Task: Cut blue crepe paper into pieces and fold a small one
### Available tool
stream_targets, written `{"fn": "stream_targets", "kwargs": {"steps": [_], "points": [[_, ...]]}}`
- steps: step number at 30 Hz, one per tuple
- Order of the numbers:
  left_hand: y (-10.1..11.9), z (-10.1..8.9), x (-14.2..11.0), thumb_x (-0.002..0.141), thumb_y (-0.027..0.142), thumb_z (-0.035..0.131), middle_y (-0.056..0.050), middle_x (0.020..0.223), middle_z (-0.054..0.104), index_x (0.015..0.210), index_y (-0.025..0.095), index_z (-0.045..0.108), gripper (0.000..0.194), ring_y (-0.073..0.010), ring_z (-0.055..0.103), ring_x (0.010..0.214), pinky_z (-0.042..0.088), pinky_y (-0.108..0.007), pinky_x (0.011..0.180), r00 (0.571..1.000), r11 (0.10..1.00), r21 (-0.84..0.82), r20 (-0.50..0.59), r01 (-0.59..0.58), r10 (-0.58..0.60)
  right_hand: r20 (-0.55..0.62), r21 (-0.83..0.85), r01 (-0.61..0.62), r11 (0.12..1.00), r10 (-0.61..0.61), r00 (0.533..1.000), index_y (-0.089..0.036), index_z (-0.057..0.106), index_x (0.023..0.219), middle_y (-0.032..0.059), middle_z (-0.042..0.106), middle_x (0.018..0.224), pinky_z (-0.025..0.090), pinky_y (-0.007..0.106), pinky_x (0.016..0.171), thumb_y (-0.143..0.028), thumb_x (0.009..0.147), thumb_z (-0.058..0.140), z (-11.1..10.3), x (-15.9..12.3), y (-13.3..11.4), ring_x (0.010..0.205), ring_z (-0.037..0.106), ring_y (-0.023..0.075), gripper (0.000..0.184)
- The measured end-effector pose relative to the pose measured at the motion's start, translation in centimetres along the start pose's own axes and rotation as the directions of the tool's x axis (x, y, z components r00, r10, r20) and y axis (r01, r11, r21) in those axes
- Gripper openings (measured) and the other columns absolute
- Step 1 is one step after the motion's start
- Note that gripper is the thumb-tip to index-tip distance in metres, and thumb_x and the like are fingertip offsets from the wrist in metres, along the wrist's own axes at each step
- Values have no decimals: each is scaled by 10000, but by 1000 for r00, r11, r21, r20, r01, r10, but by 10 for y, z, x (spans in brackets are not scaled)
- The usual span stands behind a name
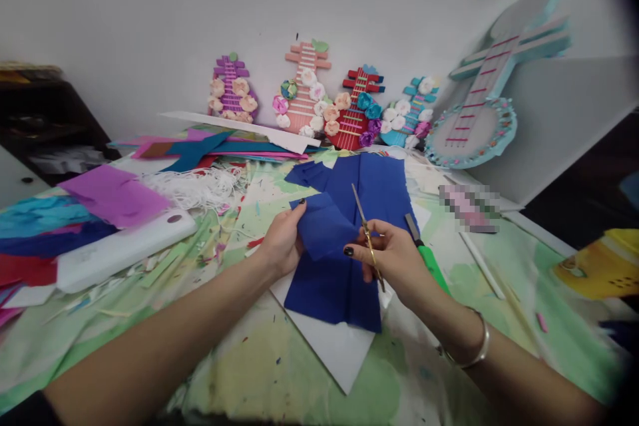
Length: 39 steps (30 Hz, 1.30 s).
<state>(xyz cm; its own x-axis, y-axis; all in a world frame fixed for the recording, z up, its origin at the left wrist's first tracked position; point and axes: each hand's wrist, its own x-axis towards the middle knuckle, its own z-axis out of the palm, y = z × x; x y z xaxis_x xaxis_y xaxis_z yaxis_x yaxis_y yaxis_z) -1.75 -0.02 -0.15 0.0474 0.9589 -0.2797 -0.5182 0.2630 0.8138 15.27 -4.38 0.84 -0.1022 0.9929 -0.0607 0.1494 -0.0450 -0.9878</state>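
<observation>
- My left hand (283, 239) grips a small blue piece (327, 226), apparently paper, with the thumb laid on its upper edge, above the middle of the cloth-covered worktop (279, 366).
- My right hand (392, 256) is closed around the gold handles of the scissors (369, 239), their blades pointing up and away from me beside the piece; whether they touch it, I cannot tell for certain.
- Larger blue sheets (382, 186) spread beneath and beyond both hands, partly over a white sheet (344, 359) whose corner points toward me.
- A green-handled cutter (433, 266) lies just beside my right hand, its blade angled away.
- To the left, white string (200, 186) lies heaped beyond a long white object (124, 249) and near a purple sheet (117, 196).
- Four flower-trimmed model instruments (352, 113) stand in a row along the wall, with a larger pale-blue one (474, 120) at right.
</observation>
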Motion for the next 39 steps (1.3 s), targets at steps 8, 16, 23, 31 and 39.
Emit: {"fn": "stream_targets", "kwargs": {"steps": [8,16,23,31,39], "points": [[-2,3,-4,833,165,552,-76,756,704,854,92,651,125,-141,652,621,531,-230,582,992,995,34,89,-94,90,-94,184,107,977,-91,991,-197,473,738,-119,460,429,255,121,312,-289,631,789,1,11,-8,345,405,37,346],[12,-9,2,595,273,835,-80,1136,638,963,165,642,429,-186,585,1076,451,-229,866,911,947,205,382,-248,156,252,243,-15,970,-49,966,-174,493,705,-105,505,502,303,108,301,-222,562,833,-5,11,-27,327,404,10,372],[16,-10,-11,393,384,905,-82,765,701,755,126,716,483,-220,655,716,506,-271,612,635,876,470,710,-106,-304,556,78,-75,994,19,831,-167,507,702,-104,515,449,258,96,266,-211,648,782,2,14,-39,295,378,12,284],[8,-12,-11,611,180,796,-28,638,699,670,163,743,81,-131,623,569,496,-213,561,734,856,514,602,-54,-315,348,118,76,990,-113,931,-147,582,748,-25,643,589,246,127,294,-305,700,761,-2,21,-31,331,379,13,244],[8,-10,-9,684,229,772,-67,706,731,715,147,745,91,-135,657,604,506,-208,594,867,899,438,445,10,-227,325,-14,53,999,-45,945,-107,645,788,13,574,469,250,179,351,-605,764,595,-35,6,6,343,351,48,501]]}}
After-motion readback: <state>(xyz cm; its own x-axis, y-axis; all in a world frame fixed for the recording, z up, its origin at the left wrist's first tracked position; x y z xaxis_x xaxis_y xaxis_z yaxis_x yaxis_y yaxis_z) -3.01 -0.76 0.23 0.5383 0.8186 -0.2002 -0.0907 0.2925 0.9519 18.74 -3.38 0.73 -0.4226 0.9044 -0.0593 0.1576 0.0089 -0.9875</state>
